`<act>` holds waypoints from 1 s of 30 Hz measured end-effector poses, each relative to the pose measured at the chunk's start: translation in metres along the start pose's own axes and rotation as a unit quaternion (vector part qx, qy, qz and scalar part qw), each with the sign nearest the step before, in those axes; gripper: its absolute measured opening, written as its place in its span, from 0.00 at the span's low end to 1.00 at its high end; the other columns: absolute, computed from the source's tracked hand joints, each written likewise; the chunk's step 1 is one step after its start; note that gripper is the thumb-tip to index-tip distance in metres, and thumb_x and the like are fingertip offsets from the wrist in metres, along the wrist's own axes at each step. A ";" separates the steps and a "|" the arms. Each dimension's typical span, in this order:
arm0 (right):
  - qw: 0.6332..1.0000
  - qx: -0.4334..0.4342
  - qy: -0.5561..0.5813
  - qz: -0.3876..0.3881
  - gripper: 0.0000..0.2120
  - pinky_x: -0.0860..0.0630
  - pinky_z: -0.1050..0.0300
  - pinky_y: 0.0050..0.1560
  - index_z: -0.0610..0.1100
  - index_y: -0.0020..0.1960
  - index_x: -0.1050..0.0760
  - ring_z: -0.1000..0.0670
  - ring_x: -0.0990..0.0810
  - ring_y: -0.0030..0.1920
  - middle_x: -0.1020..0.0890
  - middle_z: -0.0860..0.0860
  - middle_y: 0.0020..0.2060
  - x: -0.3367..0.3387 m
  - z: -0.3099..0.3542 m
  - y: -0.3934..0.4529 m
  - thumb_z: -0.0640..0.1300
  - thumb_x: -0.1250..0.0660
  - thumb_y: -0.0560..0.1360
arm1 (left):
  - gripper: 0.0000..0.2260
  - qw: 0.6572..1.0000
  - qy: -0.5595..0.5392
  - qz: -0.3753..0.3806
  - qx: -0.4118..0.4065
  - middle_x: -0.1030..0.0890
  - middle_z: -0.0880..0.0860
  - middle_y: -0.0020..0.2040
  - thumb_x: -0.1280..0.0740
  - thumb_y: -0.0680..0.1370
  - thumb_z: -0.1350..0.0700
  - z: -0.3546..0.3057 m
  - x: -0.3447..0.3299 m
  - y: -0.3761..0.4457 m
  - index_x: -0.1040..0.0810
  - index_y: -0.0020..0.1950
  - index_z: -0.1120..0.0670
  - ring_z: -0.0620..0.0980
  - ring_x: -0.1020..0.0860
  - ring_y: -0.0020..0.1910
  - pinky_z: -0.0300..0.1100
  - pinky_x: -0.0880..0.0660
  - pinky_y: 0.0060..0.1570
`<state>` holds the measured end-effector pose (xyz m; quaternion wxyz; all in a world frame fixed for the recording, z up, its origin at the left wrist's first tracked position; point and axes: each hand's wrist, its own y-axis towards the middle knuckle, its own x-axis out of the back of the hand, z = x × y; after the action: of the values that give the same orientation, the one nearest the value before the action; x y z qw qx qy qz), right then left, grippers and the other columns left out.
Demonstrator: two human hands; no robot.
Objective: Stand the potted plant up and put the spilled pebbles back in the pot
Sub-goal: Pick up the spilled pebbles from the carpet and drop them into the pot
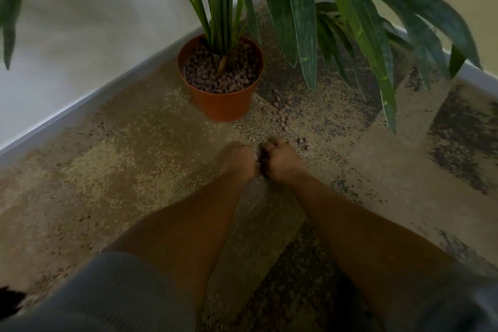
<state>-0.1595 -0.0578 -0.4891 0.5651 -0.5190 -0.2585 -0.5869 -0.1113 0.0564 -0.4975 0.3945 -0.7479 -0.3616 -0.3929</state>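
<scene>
Pot (221, 94) stands upright; my left hand (238, 160) and right hand (280, 162) curl together over gathered pebbles (280, 113); next, tipping them in

My left hand (238, 160) and right hand (280, 160): knuckles up, palms and any contents hidden; plant (296, 3): leaf tips cut off at top edge; pot (221, 105): base blurred; my sleeve (107, 294): cut off below.

Orange pot (221, 105) upright w/ plant, pebble-filled, spilled pebbles (281, 113) on carpet just beside
</scene>
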 end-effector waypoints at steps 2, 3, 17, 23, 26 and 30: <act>1.000 -0.002 0.010 0.001 0.17 0.28 0.53 0.59 0.46 0.66 0.26 0.45 0.27 0.62 0.32 0.46 0.67 -0.002 0.001 0.000 0.45 0.36 0.78 | 0.05 1.000 -0.006 -0.011 0.004 0.17 0.50 0.43 0.30 0.75 0.51 0.003 -0.001 -0.003 0.17 0.44 0.51 0.48 0.20 0.42 0.42 0.23 0.45; 1.000 -0.004 0.019 -0.002 0.15 0.28 0.53 0.58 0.45 0.64 0.25 0.46 0.27 0.60 0.32 0.47 0.66 -0.004 0.001 0.000 0.45 0.35 0.78 | 0.04 1.000 -0.010 -0.014 0.004 0.17 0.50 0.42 0.30 0.75 0.51 0.004 -0.002 -0.005 0.17 0.44 0.50 0.47 0.21 0.41 0.41 0.24 0.44; 0.990 -0.068 0.120 0.019 0.10 0.24 0.53 0.55 0.34 0.51 0.18 0.41 0.20 0.54 0.17 0.39 0.51 0.014 -0.005 -0.001 0.35 0.37 0.75 | 0.03 0.999 -0.030 -0.007 -0.013 0.19 0.52 0.50 0.29 0.75 0.56 0.008 0.002 -0.007 0.18 0.48 0.52 0.48 0.21 0.47 0.42 0.24 0.51; 0.979 -0.088 0.166 0.073 0.10 0.19 0.49 0.51 0.39 0.49 0.18 0.46 0.17 0.46 0.16 0.43 0.46 0.020 -0.011 -0.007 0.34 0.37 0.74 | 0.06 0.996 -0.072 0.036 -0.038 0.17 0.50 0.51 0.32 0.77 0.55 0.012 0.001 -0.012 0.18 0.52 0.49 0.49 0.21 0.49 0.40 0.25 0.49; 0.971 -0.088 0.186 0.119 0.07 0.18 0.50 0.48 0.43 0.48 0.18 0.49 0.17 0.39 0.15 0.44 0.44 0.014 -0.010 -0.010 0.35 0.33 0.74 | 0.07 0.990 -0.101 0.063 -0.081 0.18 0.49 0.48 0.33 0.77 0.58 0.011 -0.002 -0.020 0.19 0.53 0.52 0.46 0.22 0.46 0.35 0.31 0.40; 0.986 -0.037 0.084 0.139 0.09 0.19 0.53 0.48 0.44 0.52 0.17 0.47 0.17 0.45 0.16 0.45 0.47 0.013 -0.006 -0.013 0.37 0.31 0.73 | 0.05 0.986 -0.098 0.082 -0.103 0.18 0.49 0.45 0.32 0.76 0.59 0.010 -0.004 -0.023 0.19 0.50 0.52 0.44 0.23 0.42 0.38 0.30 0.41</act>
<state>-0.1716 -0.0647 -0.4755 0.6409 -0.5195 -0.1136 -0.5536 -0.1292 0.0742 -0.4977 0.3088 -0.8464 -0.2936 -0.3196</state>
